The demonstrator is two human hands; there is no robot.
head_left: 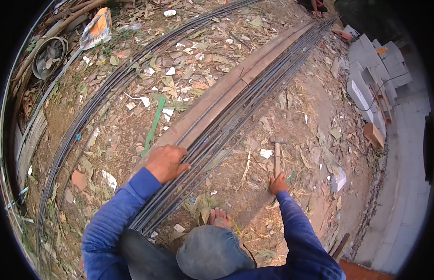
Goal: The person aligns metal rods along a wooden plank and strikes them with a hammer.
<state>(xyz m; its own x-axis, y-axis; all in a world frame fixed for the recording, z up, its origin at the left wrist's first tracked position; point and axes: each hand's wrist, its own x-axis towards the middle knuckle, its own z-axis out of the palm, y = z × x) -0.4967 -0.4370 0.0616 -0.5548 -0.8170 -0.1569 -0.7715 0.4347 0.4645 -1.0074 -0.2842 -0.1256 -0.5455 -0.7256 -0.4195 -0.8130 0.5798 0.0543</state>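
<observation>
My right hand (278, 184) is wrapped round the wooden handle of a hammer (277, 161), whose metal head points away from me just above the ground. My left hand (166, 163) is closed over a single ribbed steel rebar (205, 114) that lies along a long wooden plank (193, 122). The fingertips are partly hidden, and the thumb sticks out towards the bundle. Right beside the plank runs a bundle of several thin rebars (254, 105), reaching from near my knee to the far top right.
More long rebars (81, 119) curve along the left. A bucket (50, 57) and an orange-and-white sack (98, 29) lie at upper left. Grey blocks (366, 58) and a brick (374, 135) sit on the right. Another person's hand (315, 7) shows at the far top. Leaves and white shards litter the ground.
</observation>
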